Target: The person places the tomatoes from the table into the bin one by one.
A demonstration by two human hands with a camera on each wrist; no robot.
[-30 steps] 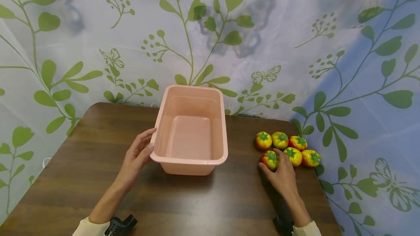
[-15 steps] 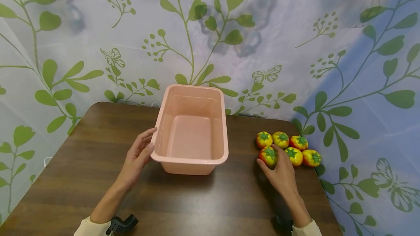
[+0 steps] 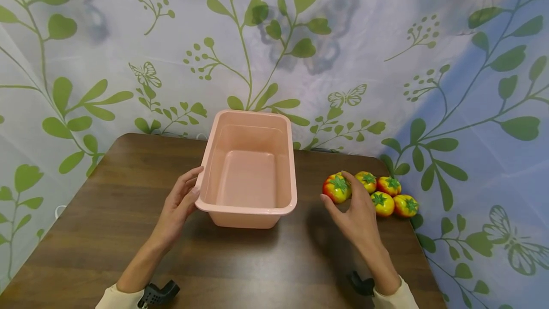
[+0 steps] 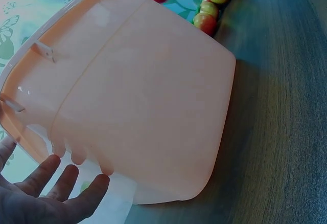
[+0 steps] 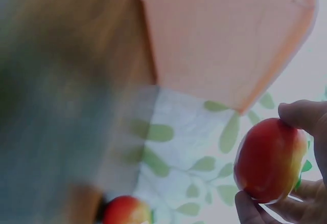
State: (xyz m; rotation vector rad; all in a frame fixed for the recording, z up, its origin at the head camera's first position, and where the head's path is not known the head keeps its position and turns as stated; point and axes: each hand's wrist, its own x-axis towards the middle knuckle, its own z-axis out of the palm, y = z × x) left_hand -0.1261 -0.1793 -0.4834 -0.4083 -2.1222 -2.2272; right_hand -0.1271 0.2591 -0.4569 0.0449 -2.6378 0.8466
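A pink plastic basin (image 3: 249, 175) stands on the table with nothing in it. My left hand (image 3: 177, 206) rests against its left side near the rim; in the left wrist view the spread, fairly straight fingers (image 4: 66, 183) meet the outer wall. My right hand (image 3: 356, 213) holds a red-and-yellow tomato (image 3: 336, 189) with a green star-shaped top, between thumb and fingers, to the right of the basin. The right wrist view shows that tomato (image 5: 271, 160) in the grip from below. More tomatoes, among them one at the back (image 3: 366, 181), lie beyond the hand.
The brown wooden table (image 3: 257, 271) ends on the right close to the tomatoes. A patterned cloth (image 3: 266, 37) hangs behind the table and along its right side. Black wrist-camera mounts (image 3: 158, 294) are worn on both forearms.
My right hand has lifted the nearest tomato from the group and carried it left and away from me, toward the basin. The left hand and basin have stayed put.
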